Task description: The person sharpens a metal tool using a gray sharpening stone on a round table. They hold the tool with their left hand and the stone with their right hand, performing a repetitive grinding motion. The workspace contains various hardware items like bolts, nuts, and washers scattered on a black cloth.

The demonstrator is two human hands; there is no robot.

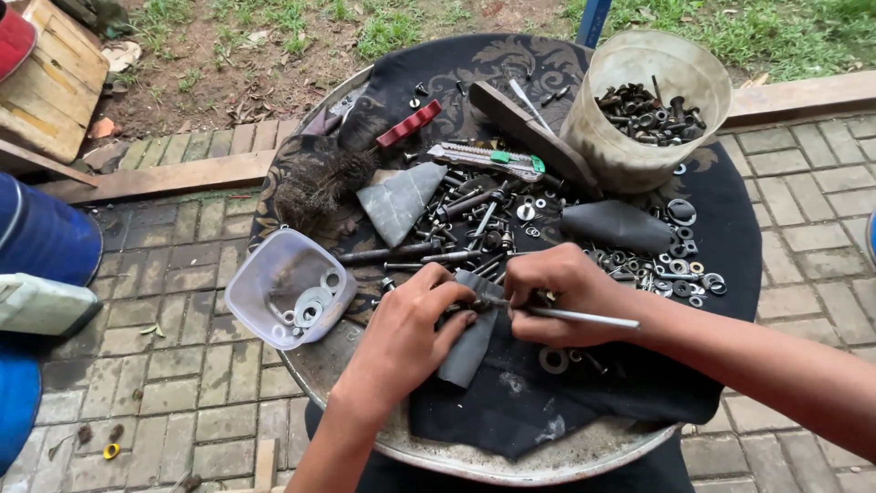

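washers point(310, 306) in tub point(251, 283) left, bucket point(602, 137) behind bolts point(474, 219)

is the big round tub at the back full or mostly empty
Mostly empty. The big translucent tub stands upright on the dark cloth, and dark nuts and bolts only cover its bottom, with the walls bare above them.

Left hand point(406, 333) and right hand point(564, 290) close together, grips apparently closed.

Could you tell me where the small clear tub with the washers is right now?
In the head view, the small clear tub sits at the round table's left edge, just left of the left hand.
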